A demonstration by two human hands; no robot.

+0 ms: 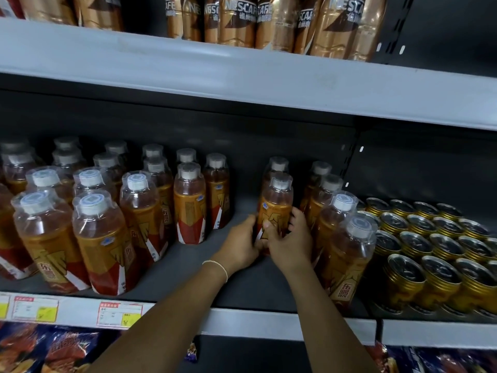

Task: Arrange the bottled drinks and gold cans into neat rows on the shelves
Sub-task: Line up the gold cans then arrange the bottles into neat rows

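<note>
Red and orange snack bags fill the lowest level, under the grey shelf edge, which carries price tags with yellow corners. Both forearms reach up over that edge, the left wrist wearing a thin pale bracelet.

The left hand and the right hand clasp the lower part of one drink bottle. The left cups its left side; the right lays a thumb across the label and curls its fingers round the right side. This bottle stands upright on the shelf in an open gap and holds amber liquid under a white cap with a clear plastic cover. A second bottle stands just behind it.

Left of the gap, a block of matching bottles stands several rows deep, not quite in line. On the right, a column of bottles runs front to back, just beside the right hand. Beyond it sit the gold cans, sealed with silver pull-tab tops and packed close together.

Behind everything is a dark back panel. On the upper shelf stand brown Nescafé bottles.
</note>
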